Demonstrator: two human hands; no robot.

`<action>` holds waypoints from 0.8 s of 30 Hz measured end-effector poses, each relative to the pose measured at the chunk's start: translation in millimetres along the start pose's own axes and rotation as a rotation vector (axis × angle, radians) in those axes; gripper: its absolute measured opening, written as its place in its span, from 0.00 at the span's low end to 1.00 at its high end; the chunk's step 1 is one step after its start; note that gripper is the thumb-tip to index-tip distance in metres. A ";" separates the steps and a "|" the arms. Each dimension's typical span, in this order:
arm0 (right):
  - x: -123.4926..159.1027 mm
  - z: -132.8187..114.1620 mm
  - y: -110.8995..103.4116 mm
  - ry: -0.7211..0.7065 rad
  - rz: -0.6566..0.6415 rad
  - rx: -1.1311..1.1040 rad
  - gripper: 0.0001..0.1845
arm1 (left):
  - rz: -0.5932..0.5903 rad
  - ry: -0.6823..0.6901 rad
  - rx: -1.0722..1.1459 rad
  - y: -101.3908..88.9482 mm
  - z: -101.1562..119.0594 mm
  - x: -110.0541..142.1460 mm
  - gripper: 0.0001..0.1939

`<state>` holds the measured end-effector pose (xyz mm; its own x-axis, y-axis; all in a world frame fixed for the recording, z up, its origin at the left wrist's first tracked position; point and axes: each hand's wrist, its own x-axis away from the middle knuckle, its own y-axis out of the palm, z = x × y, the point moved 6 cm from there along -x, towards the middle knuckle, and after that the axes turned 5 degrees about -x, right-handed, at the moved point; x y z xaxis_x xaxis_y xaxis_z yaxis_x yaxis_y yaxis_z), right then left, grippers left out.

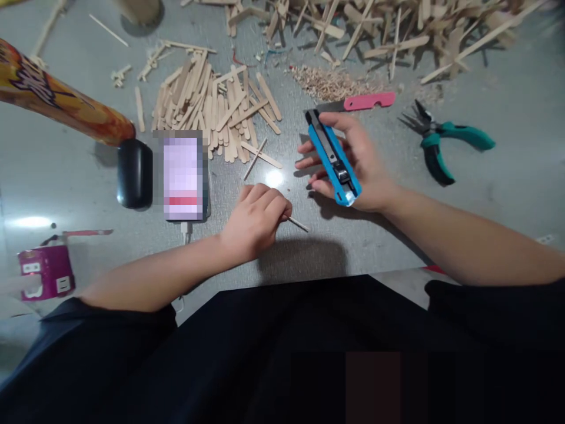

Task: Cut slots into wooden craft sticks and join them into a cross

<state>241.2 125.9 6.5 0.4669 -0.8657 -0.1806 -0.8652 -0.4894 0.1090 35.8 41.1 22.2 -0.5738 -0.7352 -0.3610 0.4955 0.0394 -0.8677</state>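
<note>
My left hand (258,221) is closed in a pinch near the table's front edge. A thin wooden stick (300,224) pokes out to the right from its fingers; the rest of the stick is hidden. To the right, my right hand (359,156) holds a blue utility knife (333,156), which lies slanted across the palm and fingers. Just beyond this hand is a pink-handled folding knife (369,101) beside a heap of wood shavings (326,82). Two crossed wooden sticks (258,154) lie above my left hand, at the edge of a pile of popsicle sticks (189,97).
Green-handled pliers (441,135) lie at the right. A phone (183,176) with a cable, a black computer mouse (135,174), an orange canister (57,94) and a purple box (46,272) occupy the left. Joined stick pieces (375,29) crowd the far side.
</note>
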 end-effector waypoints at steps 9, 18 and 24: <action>-0.7 -10.6 -0.5 0.313 -0.088 -0.542 0.48 | 0.130 -0.299 0.592 -7.0 -19.7 0.2 0.10; 7.3 -10.4 3.6 0.098 0.008 -0.168 0.36 | 0.286 -0.495 1.158 6.2 -27.7 -0.8 0.19; 22.0 -5.2 21.0 0.159 -0.207 -0.252 0.49 | 0.307 -0.556 1.298 4.4 -28.0 -2.7 0.20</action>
<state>234.3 96.0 9.9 0.6674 -0.7413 -0.0714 -0.6865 -0.6496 0.3268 21.3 62.2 9.8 -0.1644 -0.9859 -0.0327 0.9552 -0.1674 0.2441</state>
